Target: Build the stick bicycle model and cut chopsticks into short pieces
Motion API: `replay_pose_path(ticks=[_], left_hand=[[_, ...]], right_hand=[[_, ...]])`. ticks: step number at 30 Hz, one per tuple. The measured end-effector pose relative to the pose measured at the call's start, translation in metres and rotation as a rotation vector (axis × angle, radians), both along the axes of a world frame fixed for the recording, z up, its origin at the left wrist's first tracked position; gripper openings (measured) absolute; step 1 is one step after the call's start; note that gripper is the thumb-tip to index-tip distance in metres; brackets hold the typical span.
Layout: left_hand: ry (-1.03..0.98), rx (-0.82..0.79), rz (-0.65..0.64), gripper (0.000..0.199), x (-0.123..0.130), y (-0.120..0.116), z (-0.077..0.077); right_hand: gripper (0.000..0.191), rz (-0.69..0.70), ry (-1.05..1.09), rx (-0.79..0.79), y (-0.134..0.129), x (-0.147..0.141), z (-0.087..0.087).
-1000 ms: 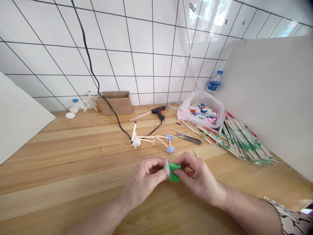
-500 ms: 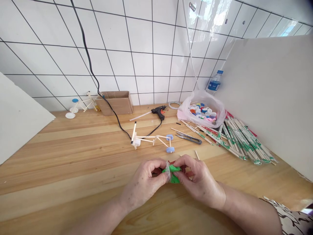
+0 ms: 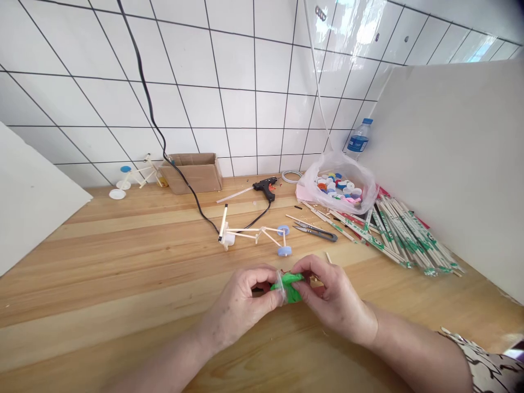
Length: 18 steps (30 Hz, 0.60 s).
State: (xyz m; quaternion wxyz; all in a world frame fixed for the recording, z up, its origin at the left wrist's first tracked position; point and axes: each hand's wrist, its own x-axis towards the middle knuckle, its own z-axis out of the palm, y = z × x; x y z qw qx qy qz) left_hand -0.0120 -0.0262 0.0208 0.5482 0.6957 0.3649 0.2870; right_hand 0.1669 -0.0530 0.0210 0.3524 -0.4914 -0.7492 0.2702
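Observation:
Close to the front of the table, my left hand (image 3: 249, 297) pinches the clear plastic edge of a bright green, soft-looking piece (image 3: 293, 292). My right hand (image 3: 333, 300) grips the same piece from the other side, thumb and forefinger pressed on its crumpled upper part. What the piece is, I cannot make out. Something reddish shows partly behind the fingers. Just beyond my hands lies a small tricycle-like model (image 3: 256, 234) of thin sticks, with bluish bottle-cap wheels and a white cap at its left end.
Behind the model are a black glue gun (image 3: 266, 186), a cardboard box (image 3: 194, 173) and a roll of tape (image 3: 292, 176). Thread snips (image 3: 315, 231), a bag of bottle caps (image 3: 335, 185), wrapped chopsticks (image 3: 409, 234) and a water bottle (image 3: 359, 139) are rightward. Another stick model (image 3: 137, 176) stands back left.
My right fingers have shifted slightly on the green piece, and its upper fold has changed shape. My left hand keeps its pinch. The things on the table stay put.

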Motion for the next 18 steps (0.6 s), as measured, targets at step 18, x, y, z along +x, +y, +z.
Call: replay_pose_path(ticks=[18], left_hand=[[-0.042, -0.053, -0.011, 0.016, -0.0013, -0.0030, 0.0029]], right_hand=[[0.015, 0.045, 0.009, -0.030, 0.0025, 0.0017, 0.0010]])
